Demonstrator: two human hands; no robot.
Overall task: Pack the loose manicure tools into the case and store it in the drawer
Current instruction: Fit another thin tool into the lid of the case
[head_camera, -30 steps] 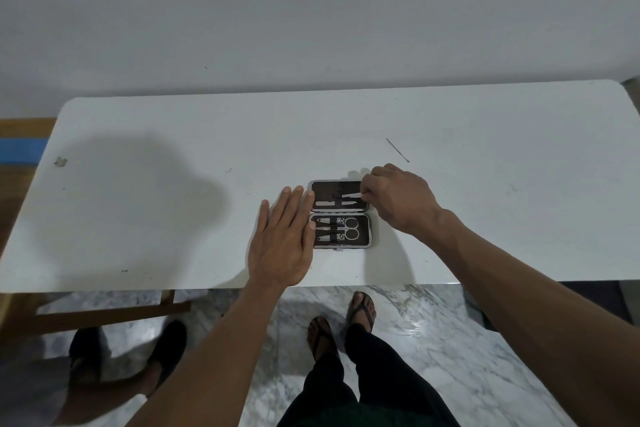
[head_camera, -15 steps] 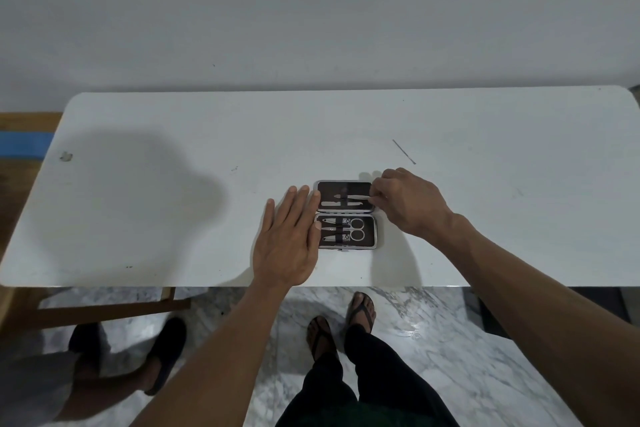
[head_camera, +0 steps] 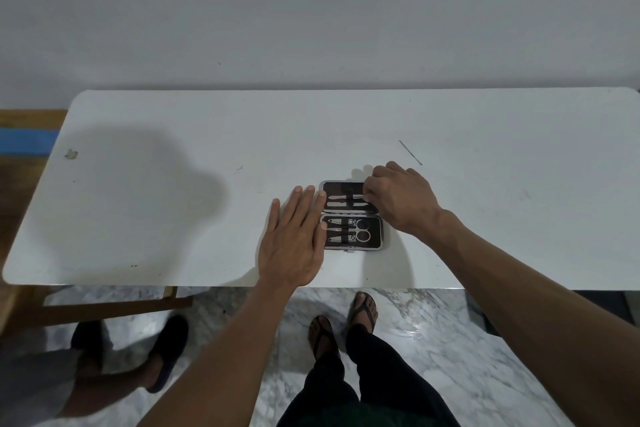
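The case [head_camera: 351,215] lies open near the table's [head_camera: 173,218] front edge, a black-lined, metal-rimmed rectangle in two halves: scissors [head_camera: 360,230] and clippers strapped in the near half, slim steel tools in the far. The left hand [head_camera: 294,243] rests flat, fingers straight, against its left rim. The right hand [head_camera: 398,199] pinches a tool [head_camera: 346,198] in the far half. A thin pick [head_camera: 410,152] lies loose toward the back right, on smooth white tabletop.

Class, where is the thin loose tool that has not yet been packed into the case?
In the head view, the thin tool lies on the table, beyond the right hand, apart from the case.
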